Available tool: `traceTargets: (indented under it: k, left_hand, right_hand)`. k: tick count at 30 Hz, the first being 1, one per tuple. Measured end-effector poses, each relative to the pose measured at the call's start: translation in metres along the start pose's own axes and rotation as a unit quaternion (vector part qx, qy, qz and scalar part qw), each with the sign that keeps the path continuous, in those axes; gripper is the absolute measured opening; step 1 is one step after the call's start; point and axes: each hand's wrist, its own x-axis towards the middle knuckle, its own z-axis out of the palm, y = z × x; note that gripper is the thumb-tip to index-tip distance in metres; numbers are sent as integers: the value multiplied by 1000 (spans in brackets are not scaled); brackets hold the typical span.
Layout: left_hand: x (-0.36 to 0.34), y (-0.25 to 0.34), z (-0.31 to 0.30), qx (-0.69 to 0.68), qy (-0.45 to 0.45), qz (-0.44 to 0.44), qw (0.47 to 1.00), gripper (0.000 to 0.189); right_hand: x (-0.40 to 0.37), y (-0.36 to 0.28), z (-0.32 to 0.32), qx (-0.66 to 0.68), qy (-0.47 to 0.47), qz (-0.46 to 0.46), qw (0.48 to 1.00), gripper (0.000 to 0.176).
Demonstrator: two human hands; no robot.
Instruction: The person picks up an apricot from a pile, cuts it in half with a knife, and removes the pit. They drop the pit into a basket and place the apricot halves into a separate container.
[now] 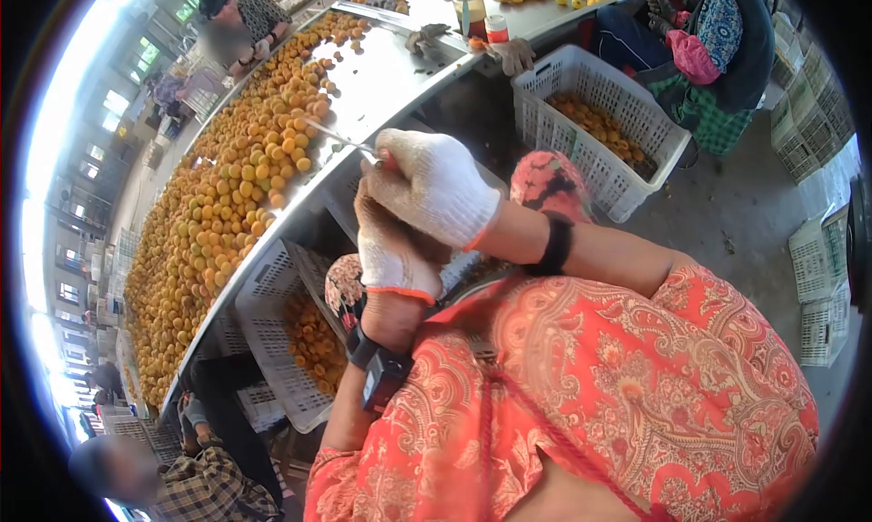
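Both hands wear whitish knit gloves and meet in front of the chest, near the edge of a metal table point(386, 90). My right hand point(434, 186) is closed on the red handle of a thin metal tool point(338, 138), whose tip points left over the table. Just below and touching it, my left hand point(395, 245) is closed, its fingers largely covered by the right; what it holds, if anything, is hidden. A large heap of orange apricots point(227, 195) lies on the table to the left of the hands.
A white crate of fruit point(536, 81) stands at the right, another crate point(263, 340) below the table edge. Jars point(469, 11) and a glove point(516, 57) rest on the table. People sit at upper left point(259, 18), lower left point(213, 486) and upper right point(745, 49).
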Motion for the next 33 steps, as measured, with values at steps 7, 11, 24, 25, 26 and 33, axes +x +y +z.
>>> traceTargets:
  k: [7,11,24,25,26,33]
  left_hand:
    - [-3,-19,6,-37,157,0,987,56]
    - [1,-22,-13,-68,130,-32,989,52]
    - [4,-16,-9,-4,-21,-53,998,52]
    - [4,-14,-9,-20,-26,-56,998,51]
    - [8,-12,-14,-34,-74,-55,995,49]
    - [8,-14,2,24,180,36,983,44]
  right_hand:
    - [-5,5,-6,-29,-25,-59,998,18]
    - [-6,12,-8,-48,-49,-117,991,18]
    - [2,42,-6,157,-28,63,985,32]
    - [2,41,-8,154,-26,64,986,32]
    - [1,41,-10,185,-20,102,977,33]
    - [-11,24,-23,-32,-132,-61,989,46]
